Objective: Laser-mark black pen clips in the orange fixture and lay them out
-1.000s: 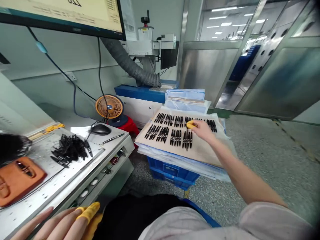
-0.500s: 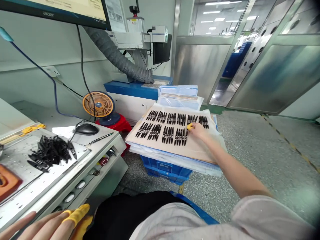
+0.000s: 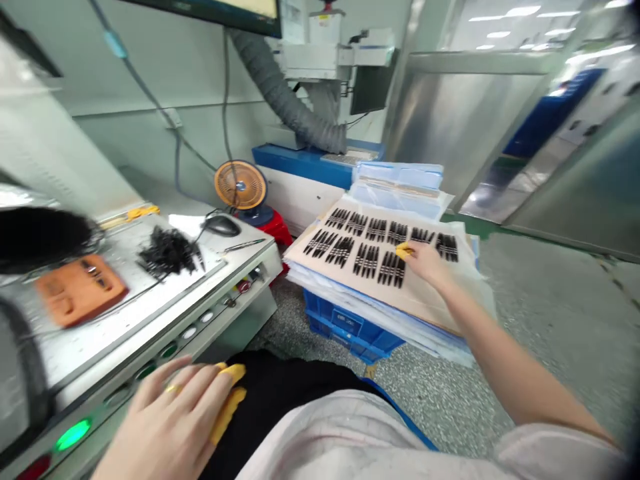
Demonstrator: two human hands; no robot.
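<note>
My right hand (image 3: 425,261), 2 o'clock, fingers at black parts (image 3: 391,269), grip unclear; slip could scatter rows. Left hand (image 3: 170,423) open.

Narrow strip of speckled floor (image 3: 283,330) between the metal workbench (image 3: 210,327) and the blue plastic crate (image 3: 345,327)

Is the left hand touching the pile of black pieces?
Apart. The head view shows the left hand in front of the bench, well away from the pile of black pieces.
</note>
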